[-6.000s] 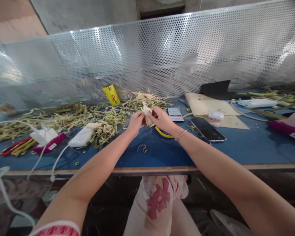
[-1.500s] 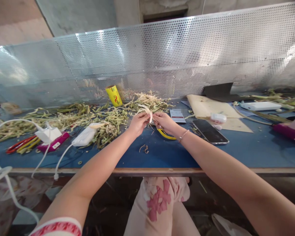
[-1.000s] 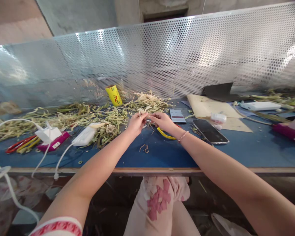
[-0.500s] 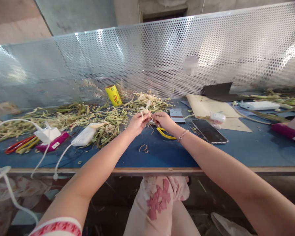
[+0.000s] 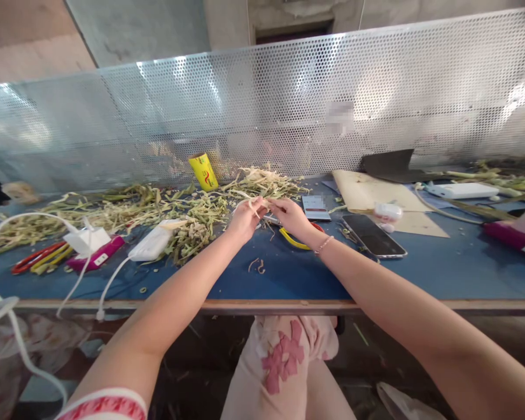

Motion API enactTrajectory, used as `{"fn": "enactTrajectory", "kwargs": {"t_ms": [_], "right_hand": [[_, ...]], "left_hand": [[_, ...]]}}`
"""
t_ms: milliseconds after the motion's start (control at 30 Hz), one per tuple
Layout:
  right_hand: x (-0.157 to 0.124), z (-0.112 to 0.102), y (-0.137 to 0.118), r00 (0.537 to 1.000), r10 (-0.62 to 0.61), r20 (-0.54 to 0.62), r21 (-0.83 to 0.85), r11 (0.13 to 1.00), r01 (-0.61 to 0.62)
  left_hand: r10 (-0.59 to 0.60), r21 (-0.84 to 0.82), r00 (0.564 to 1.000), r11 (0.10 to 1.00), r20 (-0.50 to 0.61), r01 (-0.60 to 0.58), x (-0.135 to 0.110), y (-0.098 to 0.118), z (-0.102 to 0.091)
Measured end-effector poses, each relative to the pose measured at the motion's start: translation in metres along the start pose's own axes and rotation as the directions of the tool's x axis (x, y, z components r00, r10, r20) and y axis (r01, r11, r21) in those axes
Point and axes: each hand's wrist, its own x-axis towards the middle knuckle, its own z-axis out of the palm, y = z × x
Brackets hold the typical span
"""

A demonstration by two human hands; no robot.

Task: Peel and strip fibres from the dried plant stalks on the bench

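Over the middle of the blue table, my left hand (image 5: pixel 246 220) and my right hand (image 5: pixel 289 213) meet, fingers pinched around a pale strip of dried plant (image 5: pixel 256 209). The strip's exact shape between the fingertips is partly hidden. Below my right hand lie pliers with red and yellow handles (image 5: pixel 294 240), partly covered by that hand. Just behind my hands is a heap of pale dried plant strips (image 5: pixel 266 182). A greener heap of cut plant pieces (image 5: pixel 195 227) sits left of my left hand.
A yellow can (image 5: pixel 203 172) stands tilted at the back. On the left are a white power bank (image 5: pixel 154 240), a white charger (image 5: pixel 87 240) with cables and another pair of pliers (image 5: pixel 41 256). A phone (image 5: pixel 374 235) and brown paper (image 5: pixel 367 189) lie right. A perforated metal screen (image 5: pixel 280 105) closes the back.
The pale strip stood up above my fingers before; now it lies lower, mostly within them. My right hand has shifted slightly, and more of the pliers' red handle shows.
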Motion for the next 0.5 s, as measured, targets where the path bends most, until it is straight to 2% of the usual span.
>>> {"fn": "enactTrajectory", "kwargs": {"t_ms": [67,167,267,333,400,500], "right_hand": [[-0.002,0.001,0.000,0.998,-0.057,-0.013,-0.063,0.996,0.056],[-0.004,0.002,-0.003,0.984,-0.175,0.042,-0.115,0.977,0.179],[-0.006,0.003,-0.009,0.974,-0.199,0.104,-0.099,0.973,0.209],[-0.007,0.003,-0.011,0.980,-0.142,0.139,-0.031,0.989,0.148],[-0.007,0.004,-0.013,0.986,-0.045,0.160,0.076,0.997,0.033],[-0.008,0.005,-0.015,0.976,0.104,0.192,0.237,0.960,-0.149]], "left_hand": [[-0.012,0.004,1.000,1.000,-0.009,0.012,0.000,0.000,0.000],[-0.085,-0.006,0.995,0.996,-0.056,0.085,0.002,0.001,-0.002],[-0.151,-0.049,0.986,0.988,-0.066,0.148,0.003,0.004,-0.006],[-0.157,-0.078,0.987,0.985,-0.017,0.155,0.003,0.007,-0.007],[-0.140,-0.092,0.988,0.985,0.057,0.145,0.001,0.009,-0.007],[-0.140,-0.043,0.981,0.988,0.133,0.147,-0.003,0.009,-0.004]]}}
